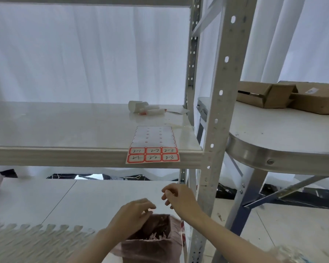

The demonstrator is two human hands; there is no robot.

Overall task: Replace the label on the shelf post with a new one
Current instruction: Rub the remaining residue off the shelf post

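Note:
A sheet of red-bordered labels (152, 148) lies on the white shelf (65, 126), hanging over its front edge; the two lowest rows carry handwritten numbers, the rows above are peeled. The grey perforated shelf post (215, 130) rises just right of it, with no label visible on it. Below the shelf, my left hand (135, 212) hovers with loosely curled fingers over a small bin lined with a pink bag (152, 242) holding paper scraps. My right hand (179, 196) is a little higher, beside the post, fingertips drawn together; whether it pinches anything I cannot tell.
Glue sticks and a small white cup (146, 109) lie at the back of the shelf. A round-cornered table (285, 133) to the right carries cardboard boxes (289, 95). A lower white shelf board (65, 198) lies beneath the hands. White curtains hang behind.

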